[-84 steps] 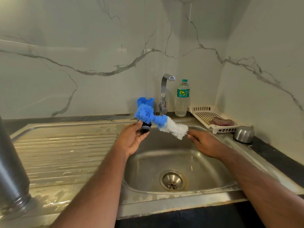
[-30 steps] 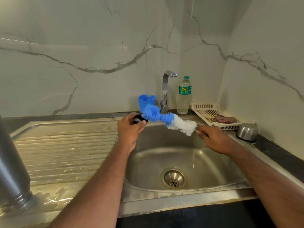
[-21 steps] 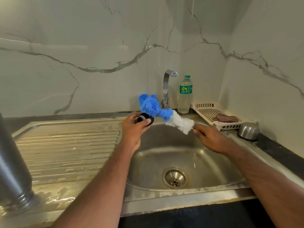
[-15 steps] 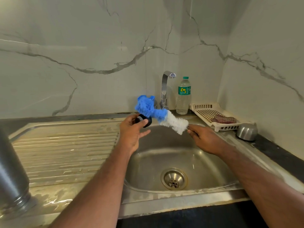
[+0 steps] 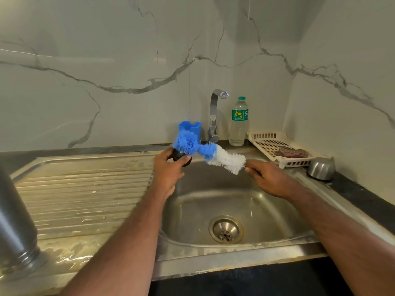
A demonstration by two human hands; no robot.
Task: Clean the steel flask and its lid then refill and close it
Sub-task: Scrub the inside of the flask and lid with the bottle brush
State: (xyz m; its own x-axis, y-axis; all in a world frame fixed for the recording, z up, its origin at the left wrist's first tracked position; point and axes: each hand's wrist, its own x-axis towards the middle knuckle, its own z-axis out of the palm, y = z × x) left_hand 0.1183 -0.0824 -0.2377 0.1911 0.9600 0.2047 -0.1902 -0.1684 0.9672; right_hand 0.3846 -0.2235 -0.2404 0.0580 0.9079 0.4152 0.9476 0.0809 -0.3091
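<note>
My left hand (image 5: 168,174) grips a small black flask lid (image 5: 181,157) above the back left corner of the sink basin (image 5: 267,212). A blue and white bottle brush (image 5: 208,152) lies against the lid, its blue tip bent over it. My right hand (image 5: 268,178) pinches the brush's thin handle just behind the white bristles. The steel flask (image 5: 15,218) stands on the wet drainboard at the far left edge, only partly in view. A domed steel cap (image 5: 320,168) rests on the dark counter to the right of the sink.
A tap (image 5: 214,114) rises behind the basin, with a blue plastic holder (image 5: 190,127) to its left and a clear water bottle (image 5: 239,122) to its right. A cream slotted tray (image 5: 275,146) holding a scrub pad (image 5: 290,152) lies at the back right. The ribbed drainboard (image 5: 81,199) is wet.
The brush's blue tip has kept working around the lid, shifting up and back down over it, while both hands moved slightly above the basin. The lid stays in my left hand.
</note>
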